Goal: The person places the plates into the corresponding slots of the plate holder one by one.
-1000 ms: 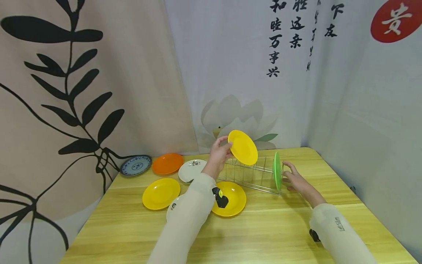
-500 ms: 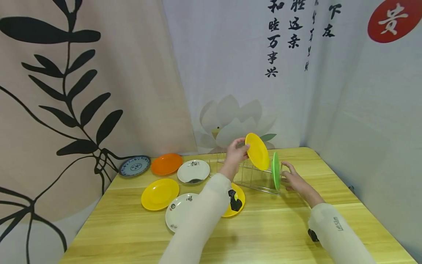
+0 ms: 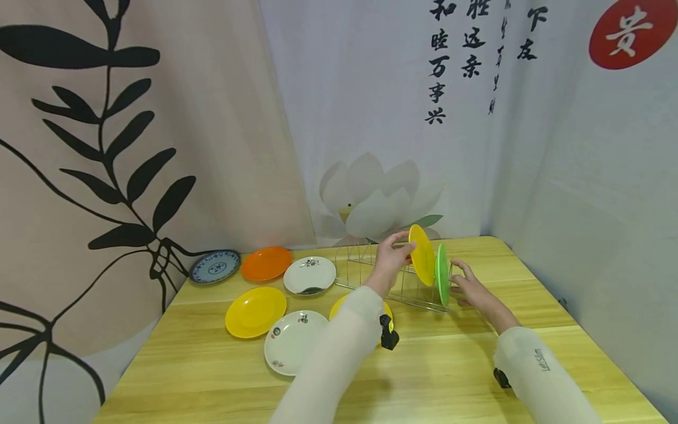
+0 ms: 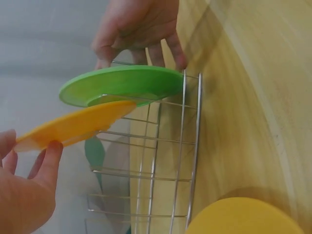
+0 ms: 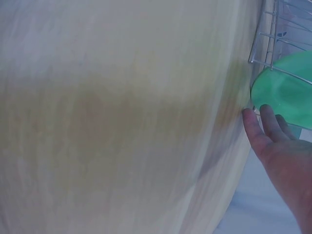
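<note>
My left hand (image 3: 391, 259) pinches the rim of a yellow plate (image 3: 422, 255), held tilted above the wire dish rack (image 3: 418, 304). In the left wrist view, the lower edge of this yellow plate (image 4: 78, 126) is among the rack's wires, close to a green plate (image 4: 124, 84). That green plate (image 3: 442, 275) stands upright at the rack's right end. My right hand (image 3: 477, 292) is at that end, its fingers extended near the green plate. In the right wrist view, the fingertips (image 5: 248, 113) are by the green plate's edge; whether they touch it I cannot tell.
Left of the rack lie a blue-patterned plate (image 3: 215, 267), an orange plate (image 3: 266, 264), a white plate (image 3: 310, 274), a yellow plate (image 3: 255, 312) and a larger white plate (image 3: 291, 344). Another yellow plate (image 3: 339, 305) is partly under my left sleeve. A curtain (image 3: 371, 76) hangs behind the table.
My left hand has carried the yellow plate rightward and down toward the green plate, turning it more edge-on. My right hand has stayed at the rack's end.
</note>
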Tool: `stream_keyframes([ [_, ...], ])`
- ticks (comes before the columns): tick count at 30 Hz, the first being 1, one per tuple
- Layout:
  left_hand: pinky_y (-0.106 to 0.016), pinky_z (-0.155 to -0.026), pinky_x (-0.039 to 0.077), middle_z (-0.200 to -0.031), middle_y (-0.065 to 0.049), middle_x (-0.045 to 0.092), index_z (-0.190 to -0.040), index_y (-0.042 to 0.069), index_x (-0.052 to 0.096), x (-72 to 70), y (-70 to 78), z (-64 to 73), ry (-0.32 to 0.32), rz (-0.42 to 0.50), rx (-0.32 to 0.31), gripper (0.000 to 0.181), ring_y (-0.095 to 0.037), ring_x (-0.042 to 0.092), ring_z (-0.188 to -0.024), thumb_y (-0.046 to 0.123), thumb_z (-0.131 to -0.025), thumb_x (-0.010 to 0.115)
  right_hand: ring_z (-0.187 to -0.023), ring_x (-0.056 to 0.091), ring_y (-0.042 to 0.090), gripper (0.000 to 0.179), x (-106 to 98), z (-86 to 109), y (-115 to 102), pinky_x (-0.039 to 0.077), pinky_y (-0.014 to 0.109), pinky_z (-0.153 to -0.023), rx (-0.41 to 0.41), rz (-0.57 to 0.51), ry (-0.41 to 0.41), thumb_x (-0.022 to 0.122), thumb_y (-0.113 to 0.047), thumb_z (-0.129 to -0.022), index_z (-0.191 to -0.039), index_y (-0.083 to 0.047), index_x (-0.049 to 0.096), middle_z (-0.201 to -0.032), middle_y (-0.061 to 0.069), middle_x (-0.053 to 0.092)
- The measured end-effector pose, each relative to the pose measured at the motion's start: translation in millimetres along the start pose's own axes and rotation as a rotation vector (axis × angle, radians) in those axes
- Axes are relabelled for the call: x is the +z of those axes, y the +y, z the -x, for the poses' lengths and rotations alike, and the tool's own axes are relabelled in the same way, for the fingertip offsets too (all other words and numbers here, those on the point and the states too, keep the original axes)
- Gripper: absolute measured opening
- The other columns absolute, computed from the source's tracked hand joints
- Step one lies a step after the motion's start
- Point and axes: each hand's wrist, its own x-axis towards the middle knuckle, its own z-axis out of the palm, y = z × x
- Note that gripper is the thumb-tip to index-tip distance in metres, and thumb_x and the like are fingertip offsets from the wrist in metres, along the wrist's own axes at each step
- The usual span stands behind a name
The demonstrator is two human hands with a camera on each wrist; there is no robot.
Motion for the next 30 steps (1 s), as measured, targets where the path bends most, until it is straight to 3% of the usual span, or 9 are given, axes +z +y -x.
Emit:
stream_keyframes([
  [7,-0.046,-0.090,0.056,-0.108,-0.009,0.062,-0.128,0.007,0.061,1.4,-6.4,6.5,0.005,-0.084,-0.023,0.038,-0.034,0.064,-0.106,0.006,-0.091,0.071,-0.140,0.023,0.054,0.066,-0.6,-0.1,1.5,0.030,0.070,-0.107,0.004,-0.001,-0.001,0.029,-0.036,-0.108,-0.158,-0.020,-0.011,-0.157,0.035,0.008],
  [13,-0.047,-0.091,0.055,-0.113,-0.010,0.060,-0.134,0.006,0.057,-15.7,-7.6,8.0,-0.037,-0.120,-0.036,0.045,-0.030,0.064,-0.103,0.006,-0.091,0.070,-0.139,0.023,0.055,0.067,0.4,0.1,0.6,0.028,0.071,-0.106,-0.001,0.010,-0.006,0.029,-0.037,-0.108,-0.158,-0.018,-0.011,-0.156,0.036,0.009],
  [22,-0.052,-0.097,0.050,-0.118,-0.015,0.062,-0.138,0.006,0.053,-57.6,7.8,18.2,-0.095,-0.140,-0.042,0.045,-0.034,0.063,-0.108,0.009,-0.095,0.064,-0.138,0.025,0.055,0.066,0.4,-1.2,0.2,0.025,0.072,-0.108,-0.002,0.023,0.005,0.030,-0.038,-0.108,-0.158,-0.018,-0.009,-0.155,0.036,0.011],
  [30,-0.048,-0.098,0.051,-0.127,-0.020,0.057,-0.141,0.006,0.049,-116.5,24.1,31.1,-0.069,-0.167,-0.061,0.046,-0.037,0.060,-0.114,0.013,-0.098,0.062,-0.137,0.026,0.056,0.065,1.7,-1.2,0.0,0.024,0.070,-0.109,-0.004,0.021,0.005,0.029,-0.034,-0.107,-0.158,-0.016,-0.008,-0.156,0.036,0.009],
])
